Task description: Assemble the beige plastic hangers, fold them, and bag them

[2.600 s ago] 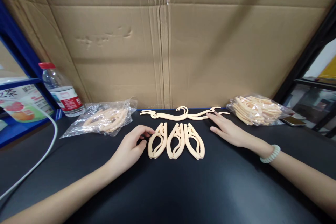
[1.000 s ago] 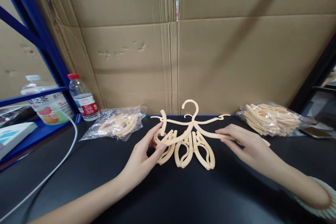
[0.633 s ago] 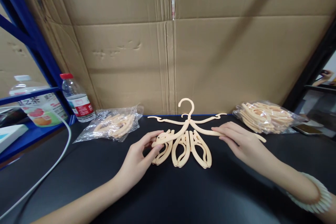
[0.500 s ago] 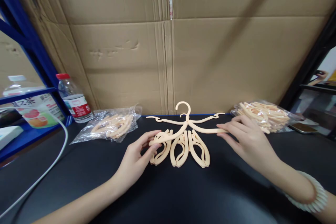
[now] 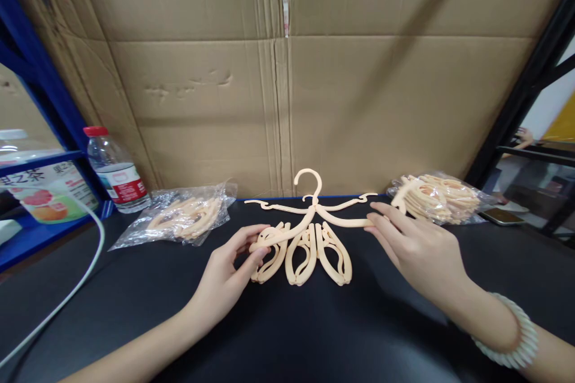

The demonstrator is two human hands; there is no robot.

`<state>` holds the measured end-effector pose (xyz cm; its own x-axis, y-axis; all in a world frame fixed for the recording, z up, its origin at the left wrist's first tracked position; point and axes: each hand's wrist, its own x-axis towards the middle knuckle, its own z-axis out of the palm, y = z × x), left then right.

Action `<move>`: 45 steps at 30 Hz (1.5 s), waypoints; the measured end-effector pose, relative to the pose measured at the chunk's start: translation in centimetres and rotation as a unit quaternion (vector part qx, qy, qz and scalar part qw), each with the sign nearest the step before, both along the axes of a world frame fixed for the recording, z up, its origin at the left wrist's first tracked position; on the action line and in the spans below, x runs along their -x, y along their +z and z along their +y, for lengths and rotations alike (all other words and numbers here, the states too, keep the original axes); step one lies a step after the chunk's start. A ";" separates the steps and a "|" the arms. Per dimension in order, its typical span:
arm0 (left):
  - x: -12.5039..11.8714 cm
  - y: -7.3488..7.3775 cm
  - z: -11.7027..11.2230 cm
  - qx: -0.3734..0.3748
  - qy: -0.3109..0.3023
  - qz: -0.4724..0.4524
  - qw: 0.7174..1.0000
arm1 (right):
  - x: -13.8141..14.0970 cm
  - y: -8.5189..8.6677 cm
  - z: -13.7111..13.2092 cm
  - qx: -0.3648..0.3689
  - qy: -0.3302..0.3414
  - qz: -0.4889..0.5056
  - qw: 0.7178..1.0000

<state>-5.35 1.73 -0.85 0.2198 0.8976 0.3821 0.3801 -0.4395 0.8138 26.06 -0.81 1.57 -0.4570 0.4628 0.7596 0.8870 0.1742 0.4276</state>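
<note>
Black tabletop (image 5: 287, 335) carries three folded hangers (image 5: 291, 260) between left hand (image 5: 227, 266) and right hand (image 5: 417, 251), an unfolded hanger (image 5: 284, 209) behind the grip. Bagged hangers (image 5: 186, 215) lie beyond each hand.

1 head view — forward, downward

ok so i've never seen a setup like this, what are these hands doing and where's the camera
There is no machine here, just a person's two bare hands. One camera worn on the head looks forward and down, so all the pictures come from it.

The left hand and right hand hold the two arms of a pale hanger with its hook upward. Three folded hangers lie on the dark table, below it in the picture, and an unfolded hanger shows behind.

Farther out are a left plastic bag and a right plastic bag, each with more pale pieces inside. A bottle stands at left.
</note>
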 end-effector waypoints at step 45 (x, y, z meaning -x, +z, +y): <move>-1.5 2.2 -1.8 0.223 -0.036 -0.328 0.917 | -0.1 -0.2 1.7 0.431 0.314 0.630 0.565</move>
